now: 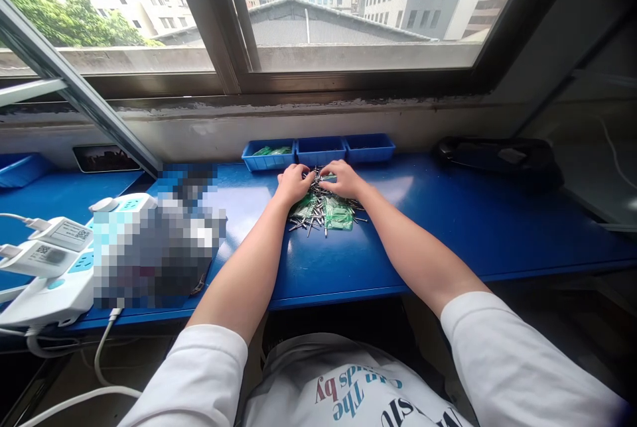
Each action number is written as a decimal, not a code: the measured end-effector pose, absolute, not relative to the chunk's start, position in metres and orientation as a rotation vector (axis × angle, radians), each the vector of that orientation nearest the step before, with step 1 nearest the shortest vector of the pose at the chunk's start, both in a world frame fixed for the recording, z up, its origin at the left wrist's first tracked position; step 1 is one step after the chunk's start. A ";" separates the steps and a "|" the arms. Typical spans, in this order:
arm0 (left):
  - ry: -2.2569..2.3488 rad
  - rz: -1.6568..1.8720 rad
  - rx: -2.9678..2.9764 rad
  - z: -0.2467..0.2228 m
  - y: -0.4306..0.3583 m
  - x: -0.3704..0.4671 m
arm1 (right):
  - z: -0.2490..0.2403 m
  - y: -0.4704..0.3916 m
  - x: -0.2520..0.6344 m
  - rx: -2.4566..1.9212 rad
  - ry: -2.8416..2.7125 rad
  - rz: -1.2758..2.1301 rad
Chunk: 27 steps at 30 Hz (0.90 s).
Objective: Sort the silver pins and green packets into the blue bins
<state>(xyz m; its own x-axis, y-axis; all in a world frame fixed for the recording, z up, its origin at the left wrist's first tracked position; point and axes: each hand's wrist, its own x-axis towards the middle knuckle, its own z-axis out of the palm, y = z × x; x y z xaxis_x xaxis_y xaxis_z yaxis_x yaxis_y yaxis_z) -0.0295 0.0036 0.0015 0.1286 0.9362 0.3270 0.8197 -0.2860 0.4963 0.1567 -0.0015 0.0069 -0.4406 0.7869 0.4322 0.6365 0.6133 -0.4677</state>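
A loose pile of thin metal pins, shaped like rivets or long screws [312,220], lies on the blue table, mixed with small green clear-plastic packets [339,213]. At the pile's far left edge, my left hand [295,183] rests with its fingers curved over the pins. My right hand [344,180] reaches in from the other side, thumb and fingers apart around the top of the heap. Both hands touch the pile, and their fingertips are partly hidden among the pins. Just beyond stands a blue bin [270,160] with green packets inside.
Two more blue bins, a middle one [321,156] and a right one [371,154], adjoin the first below the window. A black case [497,158] lies at right. On the left are a white power strip [64,298] with chargers, a phone [106,158] and a blurred-out object [159,248].
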 end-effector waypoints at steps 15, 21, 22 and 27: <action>1.732 0.856 2.215 0.000 0.003 -0.029 | -0.001 -0.001 0.149 -0.991 -2.244 0.425; 1.710 0.888 2.225 -0.002 0.005 -0.030 | -0.003 -0.001 0.148 -0.989 -2.218 0.438; 1.711 0.882 2.225 -0.002 0.005 -0.031 | -0.003 -0.001 0.148 -0.995 -2.209 0.442; 1.693 0.918 2.231 0.003 0.002 -0.029 | -0.003 -0.001 0.149 -1.037 -2.087 0.534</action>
<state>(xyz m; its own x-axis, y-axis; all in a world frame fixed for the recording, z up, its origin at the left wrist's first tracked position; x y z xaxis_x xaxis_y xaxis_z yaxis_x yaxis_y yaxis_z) -0.0292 0.0015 0.0030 0.1541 0.9216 0.3561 0.8014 -0.3274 0.5005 0.1493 -0.0005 -0.0032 -0.4055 0.8078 0.4277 0.5033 0.5879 -0.6333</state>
